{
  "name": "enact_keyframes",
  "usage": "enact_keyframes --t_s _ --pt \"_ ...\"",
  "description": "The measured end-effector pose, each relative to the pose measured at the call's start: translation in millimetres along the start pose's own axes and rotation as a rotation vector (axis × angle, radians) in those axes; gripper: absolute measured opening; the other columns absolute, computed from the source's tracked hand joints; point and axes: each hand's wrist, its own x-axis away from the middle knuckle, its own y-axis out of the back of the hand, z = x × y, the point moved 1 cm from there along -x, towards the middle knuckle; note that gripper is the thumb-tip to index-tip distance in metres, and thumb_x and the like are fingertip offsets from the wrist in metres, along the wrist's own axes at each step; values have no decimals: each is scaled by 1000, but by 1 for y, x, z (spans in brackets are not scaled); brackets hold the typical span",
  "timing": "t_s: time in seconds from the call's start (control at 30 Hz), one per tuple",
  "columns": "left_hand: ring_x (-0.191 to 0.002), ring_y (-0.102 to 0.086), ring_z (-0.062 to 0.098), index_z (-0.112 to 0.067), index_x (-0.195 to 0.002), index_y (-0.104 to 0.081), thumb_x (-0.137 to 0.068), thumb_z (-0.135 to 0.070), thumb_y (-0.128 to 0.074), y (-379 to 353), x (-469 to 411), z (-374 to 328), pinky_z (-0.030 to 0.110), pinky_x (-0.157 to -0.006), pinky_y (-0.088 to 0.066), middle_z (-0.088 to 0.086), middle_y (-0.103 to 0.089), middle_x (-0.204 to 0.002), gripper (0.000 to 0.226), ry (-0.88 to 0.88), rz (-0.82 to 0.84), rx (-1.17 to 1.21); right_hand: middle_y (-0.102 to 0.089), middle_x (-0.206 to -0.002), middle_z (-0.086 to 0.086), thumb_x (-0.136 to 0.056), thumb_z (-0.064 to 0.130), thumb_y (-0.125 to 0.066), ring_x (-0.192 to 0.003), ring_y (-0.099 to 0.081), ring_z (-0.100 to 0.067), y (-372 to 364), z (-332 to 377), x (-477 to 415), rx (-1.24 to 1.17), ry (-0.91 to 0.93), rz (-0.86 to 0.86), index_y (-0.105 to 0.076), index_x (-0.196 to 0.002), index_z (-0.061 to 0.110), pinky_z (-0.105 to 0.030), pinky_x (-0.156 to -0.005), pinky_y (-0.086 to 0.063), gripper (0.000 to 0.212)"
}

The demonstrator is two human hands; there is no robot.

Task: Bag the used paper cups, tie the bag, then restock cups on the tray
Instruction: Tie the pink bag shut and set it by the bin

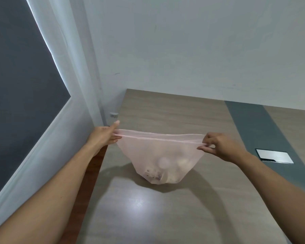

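No writing can be read anywhere. The desk (pixel 174 208) is grey-brown wood with a dark strip and a metal plate (pixel 275 155) at the right, against pale walls. Above its middle hangs the pink bag (pixel 158 152), its mouth stretched left to right, bottom pointing down, cups (pixel 164 162) dimly inside. The left hand (pixel 104 136) and right hand (pixel 222 147) each have a grip pinched closed on one end of the rim.

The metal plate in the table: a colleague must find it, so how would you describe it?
Follow the grey strip along the wooden table. The metal plate sits flush in it, beyond the right hand; it alone is shiny, silver and rectangular.
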Motion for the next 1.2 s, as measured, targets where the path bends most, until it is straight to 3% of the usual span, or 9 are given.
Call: enact_keyframes --t_s 0.23,0.4,0.57,0.77,0.83,0.97,1.07,1.13,1.2 --pt "-109 -81 22 -4 -125 -84 -87 -4 -95 8 8 13 7 -79 -60 14 -87 -117 40 -227 133 -311 -66 -138 -6 -91 53 -77 -129 -56 -32 -5 -22 18 57 -130 -35 -78 -72 23 -51 -102 -55 36" --pt "-120 -80 40 12 -124 -79 -100 -1 -81 0 4 18 13 -80 -66 31 -81 -119 27 -205 75 -140 -70 -128 6 -94 68 -62 -125 -58 -25 -13 -40 39 54 -296 63 -77 -82 33 -42 -97 -46 40" --pt "-90 -88 22 8 -122 -79 -106 -10 -75 -6 4 17 19 -78 -67 34 -81 -115 24 -216 94 -114 -71 -101 12 -92 79 -54 -99 -66 -20 -19 -37 55 -115 -384 74 -64 -83 34 -39 -82 -51 47" --pt "-63 -69 19 -19 -98 -86 -110 -40 -72 -8 6 18 29 -59 -62 -2 -80 -71 28 -283 -37 -283 -68 -74 3 -99 51 -72 -74 -61 -23 -17 -28 56 -613 -651 -24 -64 -79 18 -38 -72 -50 40" --pt "-60 -54 17 -9 -91 -80 -109 -48 -68 -10 5 23 31 -64 -47 -11 -64 -59 44 -282 -76 -307 -72 -82 -2 -102 41 -71 -83 -63 -18 -17 -24 54 -878 -741 -63 -64 -79 15 -46 -91 -58 35" --pt "-96 -72 17 -9 -104 -82 -109 -36 -55 -27 7 22 36 -89 -51 -7 -83 -99 39 -232 -51 -25 -71 -81 6 -105 10 -50 -84 -65 -11 -6 6 44 -1503 -866 -217 -59 -72 20 -46 -112 -49 35" --pt "-121 -80 21 -9 -116 -79 -116 -31 -39 -50 15 7 36 -107 -56 6 -86 -125 46 -58 134 603 -82 -122 -8 -104 14 -38 -115 -72 -23 3 31 32 -1974 -785 -261 -69 -84 14 -40 -109 -49 37" --pt "-82 -84 18 -16 -84 -64 -120 -33 -37 -59 19 -4 36 -97 -58 2 -82 -83 49 25 201 904 -83 -111 -11 -106 20 -38 -109 -78 -24 4 44 24 -2176 -739 -337 -71 -96 7 -40 -104 -54 36" --pt "-42 -56 11 -23 -66 -39 -122 -39 -39 -66 24 -13 27 -69 -54 -7 -45 -52 58 -5 208 934 -72 -77 3 -110 26 -43 -77 -74 -16 2 53 15 -2299 -658 -416 -64 -76 16 -37 -97 -59 41"
